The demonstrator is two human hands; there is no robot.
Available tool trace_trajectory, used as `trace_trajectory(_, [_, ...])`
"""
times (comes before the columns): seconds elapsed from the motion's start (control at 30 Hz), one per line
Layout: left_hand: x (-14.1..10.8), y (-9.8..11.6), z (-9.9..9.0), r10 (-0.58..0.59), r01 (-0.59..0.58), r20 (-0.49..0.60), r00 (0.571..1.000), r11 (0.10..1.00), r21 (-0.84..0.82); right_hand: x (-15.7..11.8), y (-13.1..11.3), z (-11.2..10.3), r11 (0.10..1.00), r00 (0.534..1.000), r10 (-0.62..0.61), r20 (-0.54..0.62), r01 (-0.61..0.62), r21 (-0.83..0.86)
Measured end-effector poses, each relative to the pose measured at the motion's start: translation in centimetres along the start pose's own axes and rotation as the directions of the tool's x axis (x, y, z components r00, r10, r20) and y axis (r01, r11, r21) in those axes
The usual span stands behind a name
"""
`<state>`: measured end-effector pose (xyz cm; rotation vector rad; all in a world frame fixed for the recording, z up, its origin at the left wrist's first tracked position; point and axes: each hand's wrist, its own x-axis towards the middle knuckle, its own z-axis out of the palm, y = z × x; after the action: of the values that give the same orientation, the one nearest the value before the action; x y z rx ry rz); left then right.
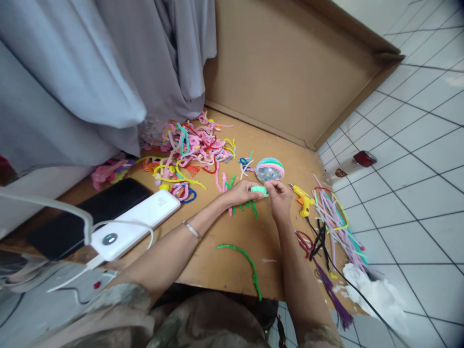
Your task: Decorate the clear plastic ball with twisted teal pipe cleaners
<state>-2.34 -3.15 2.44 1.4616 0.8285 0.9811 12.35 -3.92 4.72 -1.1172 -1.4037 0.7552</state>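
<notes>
Brown tabletop [213, 268] strewn with craft supplies around a banded dome [270, 165], with a tall brown panel [268, 63] beyond that dome and grey cloth [108, 63] to its far left. Left of the dome, a tangled heap of fuzzy stems [195, 145], mostly pink, loose and apparently unused; right of it and nearer, a bundle of pale stems [329, 226], also loose. Well nearer than the dome, a curved green strip [248, 258], unattached. Just on the dome's near side, left hand [241, 192] curled closed around a mint-green piece [258, 190], right hand [280, 195] with thumb and fingers pinched together at that piece's edge. On the dome, blue, green and pink bands seemingly finished, silvery face left unbanded. Right of the dome, a yellow glue gun [305, 203], unheld. Smallest, mint-green piece: compact, probably part-made, not visibly joined to the dome.
</notes>
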Motion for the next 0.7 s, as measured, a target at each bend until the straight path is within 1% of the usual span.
trace_trajectory(0.1, [0.06,-0.01,0.08,-0.005,0.005,-0.011,1.0,1.0,-0.012,0.0,-0.04,0.12,1.0,0.999,0.023,-0.028,-0.023,0.004])
trace_trajectory(0.27, [0.17,-0.05,0.22,0.016,-0.017,-0.036,0.999,1.0,-0.008,-0.17,-0.26,0.3,1.0,0.999,0.005,-0.053,-0.005,0.006])
trace_trajectory(0.5, [-0.16,0.08,0.08,-0.003,0.007,-0.037,0.999,0.994,0.109,-0.36,-0.22,0.3,1.0,1.0,-0.001,-0.023,0.001,0.014])
trace_trajectory(0.6, [-0.25,0.22,-0.06,0.01,-0.011,0.009,1.0,0.993,0.116,-0.32,-0.27,0.21,0.999,0.999,0.039,-0.003,-0.039,0.018])
trace_trajectory(0.7, [-0.26,0.4,-0.14,0.019,-0.022,0.031,0.999,0.995,0.1,-0.25,-0.24,0.12,0.991,0.993,0.114,0.041,-0.116,0.06])
